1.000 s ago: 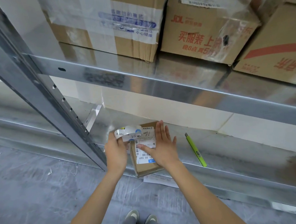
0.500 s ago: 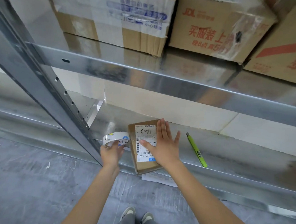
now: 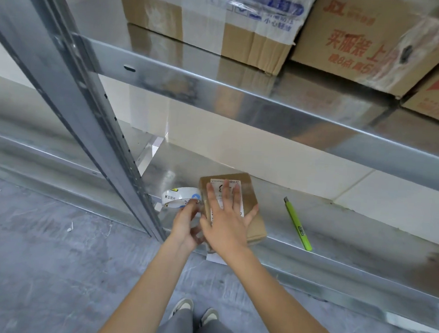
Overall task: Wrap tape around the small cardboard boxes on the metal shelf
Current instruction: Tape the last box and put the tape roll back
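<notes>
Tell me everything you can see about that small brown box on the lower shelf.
The small cardboard box is a flat, brown rectangular parcel lying on the metal shelf near its front edge, turned slightly askew. A white shipping label with print and handwriting covers much of its top. The right hand lies flat on it, fingers spread over the label. The left hand holds a tape roll against the box's left side. A glossy sheen near that side may be tape; I cannot tell.

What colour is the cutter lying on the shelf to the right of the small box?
Bright yellow-green, the cutter, seen best in the head view.
</notes>
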Demonstrator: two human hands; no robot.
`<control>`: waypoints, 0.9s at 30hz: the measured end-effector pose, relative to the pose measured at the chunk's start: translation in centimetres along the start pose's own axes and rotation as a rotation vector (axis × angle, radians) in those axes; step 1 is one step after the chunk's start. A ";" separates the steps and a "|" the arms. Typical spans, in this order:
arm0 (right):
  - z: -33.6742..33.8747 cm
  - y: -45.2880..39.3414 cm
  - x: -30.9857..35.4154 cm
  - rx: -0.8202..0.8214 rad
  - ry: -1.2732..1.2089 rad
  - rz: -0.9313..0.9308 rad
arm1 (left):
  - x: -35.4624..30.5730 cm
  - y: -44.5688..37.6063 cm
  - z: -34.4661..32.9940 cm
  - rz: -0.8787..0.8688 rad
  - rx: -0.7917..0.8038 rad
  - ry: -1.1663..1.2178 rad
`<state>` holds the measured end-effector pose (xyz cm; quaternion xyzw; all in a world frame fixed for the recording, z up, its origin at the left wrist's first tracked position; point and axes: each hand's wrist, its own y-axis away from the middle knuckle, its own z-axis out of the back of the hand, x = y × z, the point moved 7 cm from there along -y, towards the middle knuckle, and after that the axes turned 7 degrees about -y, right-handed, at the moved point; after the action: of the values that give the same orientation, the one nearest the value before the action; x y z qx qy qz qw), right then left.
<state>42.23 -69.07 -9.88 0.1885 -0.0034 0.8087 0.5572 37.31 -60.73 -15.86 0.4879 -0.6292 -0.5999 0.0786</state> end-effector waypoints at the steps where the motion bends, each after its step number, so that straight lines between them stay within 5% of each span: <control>1: 0.0 0.0 0.0 0.015 -0.003 -0.003 | 0.1 0.1 -0.2 -0.009 0.002 0.010; 8: 1.7 0.2 0.0 0.056 -0.269 -0.007 | -1.2 3.6 -1.0 -0.347 -0.174 0.086; 12: 4.0 0.4 -2.7 -0.130 -0.838 -0.065 | -5.6 7.0 -3.8 -0.737 -0.312 -0.420; 15: 5.1 1.3 -4.5 -0.207 -1.153 -0.096 | -5.9 7.8 -7.5 -0.765 -0.329 -0.934; 19: 5.1 2.0 -6.7 -0.205 -1.283 -0.172 | -6.9 8.0 -11.3 -0.864 -0.327 -1.377; 27: 4.8 3.9 -8.7 -0.350 -1.166 -0.268 | -7.7 8.8 -13.7 -1.135 -0.261 -1.569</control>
<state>42.83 -79.42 -7.30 0.5037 -0.4157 0.4834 0.5829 46.02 -66.26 -1.08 0.1681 -0.1032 -0.7678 -0.6096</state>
